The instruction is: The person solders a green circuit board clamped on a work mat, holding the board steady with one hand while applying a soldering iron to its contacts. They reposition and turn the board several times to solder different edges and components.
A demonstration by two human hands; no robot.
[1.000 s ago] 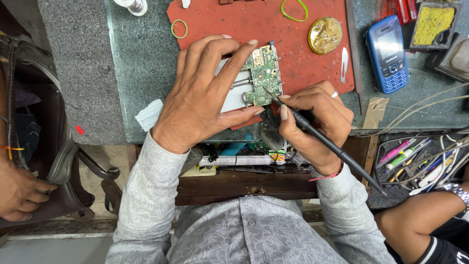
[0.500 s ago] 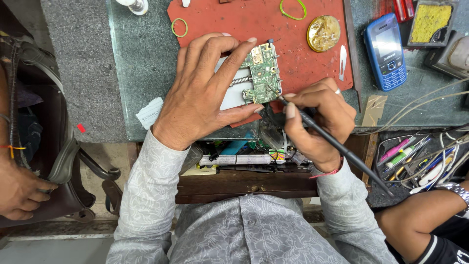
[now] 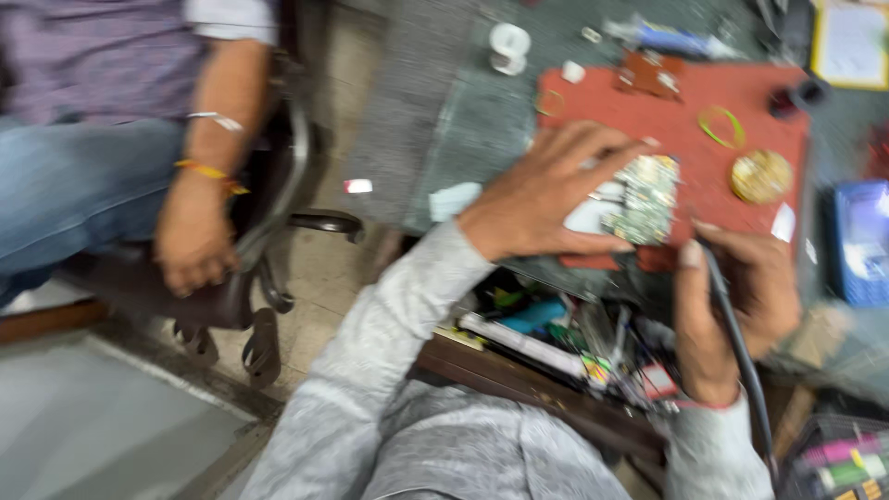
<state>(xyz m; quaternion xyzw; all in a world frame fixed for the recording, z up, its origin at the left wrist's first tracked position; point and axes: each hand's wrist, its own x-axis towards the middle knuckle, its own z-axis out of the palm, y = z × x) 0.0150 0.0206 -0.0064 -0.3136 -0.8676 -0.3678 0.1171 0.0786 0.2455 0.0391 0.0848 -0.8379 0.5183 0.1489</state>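
On the red mat, bench centre: blurred view, motion smear throughout.
Left grip: left hand (image 3: pixel 546 199) closed on the circuit board (image 3: pixel 645 199), fingers spread over its top edge, thumb under it; a white part sits between palm and board.
Right grip: right hand (image 3: pixel 736 306) closed around a dark slender tool (image 3: pixel 732 333), held pen-fashion, tip pointing up toward the board's lower right corner; whether it touches cannot be told.
Board position: lies on the red mat (image 3: pixel 685 102), tilted slightly, near the mat's front edge.
Mat, other items: green rubber band (image 3: pixel 721 125), round gold disc (image 3: pixel 761 177), small brown piece at the far edge.
Bench, right: blue phone (image 3: pixel 863 243), just beside the mat.
Below bench: open drawer (image 3: pixel 565 343) packed with tools and clutter.
Left of scene: another person's hand (image 3: pixel 190 245) resting on a dark chair (image 3: pixel 259 278), well apart.
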